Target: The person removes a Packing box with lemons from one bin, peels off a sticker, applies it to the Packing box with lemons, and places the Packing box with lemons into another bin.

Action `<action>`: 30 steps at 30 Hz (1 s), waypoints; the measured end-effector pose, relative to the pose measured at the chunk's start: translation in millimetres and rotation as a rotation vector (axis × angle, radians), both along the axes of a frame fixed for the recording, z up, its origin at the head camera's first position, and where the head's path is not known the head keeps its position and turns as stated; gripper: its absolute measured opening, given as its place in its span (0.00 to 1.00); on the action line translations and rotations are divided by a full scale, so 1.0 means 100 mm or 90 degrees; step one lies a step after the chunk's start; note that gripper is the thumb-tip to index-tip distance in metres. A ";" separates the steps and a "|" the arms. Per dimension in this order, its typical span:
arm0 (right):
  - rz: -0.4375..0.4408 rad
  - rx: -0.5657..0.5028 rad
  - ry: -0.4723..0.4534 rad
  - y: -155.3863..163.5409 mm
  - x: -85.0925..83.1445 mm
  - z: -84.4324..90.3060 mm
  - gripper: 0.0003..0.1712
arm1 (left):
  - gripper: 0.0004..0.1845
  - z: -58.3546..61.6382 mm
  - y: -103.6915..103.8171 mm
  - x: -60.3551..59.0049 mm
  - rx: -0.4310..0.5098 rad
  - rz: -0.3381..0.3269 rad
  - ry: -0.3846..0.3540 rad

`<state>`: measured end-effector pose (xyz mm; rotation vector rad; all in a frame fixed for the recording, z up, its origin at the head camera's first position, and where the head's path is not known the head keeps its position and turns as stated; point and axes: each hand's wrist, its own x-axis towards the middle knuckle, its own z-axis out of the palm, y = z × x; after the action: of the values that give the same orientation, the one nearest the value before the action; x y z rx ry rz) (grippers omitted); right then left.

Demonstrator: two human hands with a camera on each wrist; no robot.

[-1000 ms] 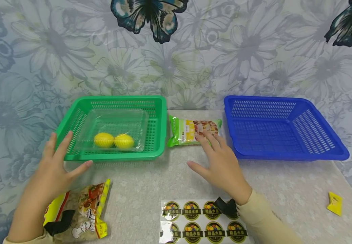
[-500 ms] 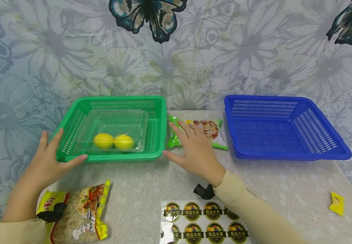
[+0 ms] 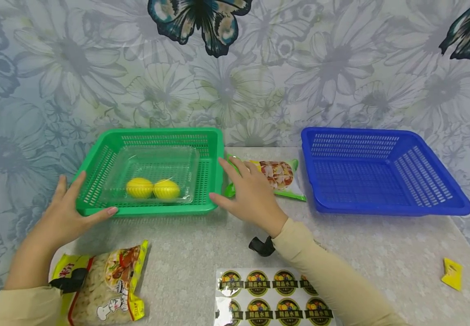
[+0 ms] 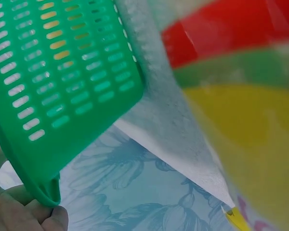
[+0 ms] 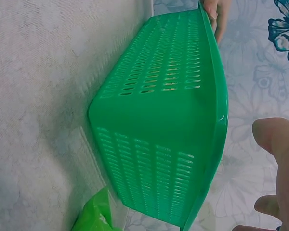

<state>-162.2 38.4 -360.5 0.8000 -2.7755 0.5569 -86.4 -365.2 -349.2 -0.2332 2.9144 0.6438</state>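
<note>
Hands (image 3: 65, 217) flanking green basket (image 3: 214, 149) rim

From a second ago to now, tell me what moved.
The right hand left the green snack packet and slid left to the right end of the green basket. The left hand closed onto its left corner. The basket, lemons and blue basket stayed put.

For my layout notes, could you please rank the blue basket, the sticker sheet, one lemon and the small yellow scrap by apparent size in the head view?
1. blue basket
2. sticker sheet, partly cut off by the frame
3. lemon
4. yellow scrap, though nearer the camera
</note>
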 end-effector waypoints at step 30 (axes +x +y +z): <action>0.102 -0.041 -0.172 -0.74 -0.24 0.12 0.46 | 0.65 -0.10 -0.19 -0.08 -0.015 -0.002 -0.061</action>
<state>-186.4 -35.5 -348.5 1.0065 -2.9312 0.8362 -94.8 -383.9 -359.6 -0.2558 2.8320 0.5808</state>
